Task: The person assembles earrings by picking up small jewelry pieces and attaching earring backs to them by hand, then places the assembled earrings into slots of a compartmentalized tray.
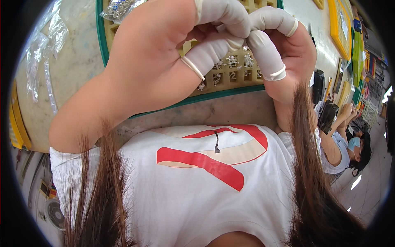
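My left hand (164,45) and my right hand (294,49) meet above a tray, thumb and index fingertips of each pinched together and touching the other hand's. White finger cots cover these thumbs and fingers. Whatever lies between the fingertips is too small or hidden to make out. Beneath them, the green-rimmed tray (232,91) holds a beige insert divided into small square compartments. Several compartments contain little silvery metal pieces (232,61). At the tray's far left, a clear bag of silvery pieces (119,9) rests on the insert, partly behind my left hand.
Clear plastic bags (36,61) lie on the pale marbled table to the left. A yellow-framed tray (340,29) sits at the far right, with black objects (318,86) nearer. Beyond them another person (335,152) in a mask works with raised hands.
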`<action>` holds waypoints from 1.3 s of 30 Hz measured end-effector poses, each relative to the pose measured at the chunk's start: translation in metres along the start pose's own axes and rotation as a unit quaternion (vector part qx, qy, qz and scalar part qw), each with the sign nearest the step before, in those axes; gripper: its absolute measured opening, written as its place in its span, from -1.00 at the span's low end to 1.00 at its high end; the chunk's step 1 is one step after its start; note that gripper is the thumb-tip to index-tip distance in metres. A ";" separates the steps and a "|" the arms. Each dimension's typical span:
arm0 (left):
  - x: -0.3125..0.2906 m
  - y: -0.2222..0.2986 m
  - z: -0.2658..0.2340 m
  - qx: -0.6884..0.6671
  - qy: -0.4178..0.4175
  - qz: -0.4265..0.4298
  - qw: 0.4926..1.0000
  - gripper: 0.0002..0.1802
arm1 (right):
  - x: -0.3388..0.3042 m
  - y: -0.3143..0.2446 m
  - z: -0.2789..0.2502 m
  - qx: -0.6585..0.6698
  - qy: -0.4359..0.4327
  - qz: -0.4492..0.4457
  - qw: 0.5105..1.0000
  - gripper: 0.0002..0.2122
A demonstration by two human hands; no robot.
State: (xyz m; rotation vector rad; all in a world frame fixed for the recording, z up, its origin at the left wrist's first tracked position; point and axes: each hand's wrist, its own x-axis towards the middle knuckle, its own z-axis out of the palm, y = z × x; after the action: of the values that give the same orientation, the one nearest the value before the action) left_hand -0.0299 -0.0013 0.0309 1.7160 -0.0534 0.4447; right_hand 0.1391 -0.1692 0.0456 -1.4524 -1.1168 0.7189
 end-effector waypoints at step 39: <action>0.000 -0.008 0.003 -0.093 -0.025 0.001 0.995 -0.74 | 0.004 -0.003 -0.004 0.016 -0.067 -0.019 0.997 -0.84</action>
State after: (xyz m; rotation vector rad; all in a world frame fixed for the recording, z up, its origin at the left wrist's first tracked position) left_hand -0.0270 -0.0023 0.0227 1.5446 -0.1292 0.3856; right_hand 0.1434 -0.1675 0.0499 -1.3676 -1.2275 0.8139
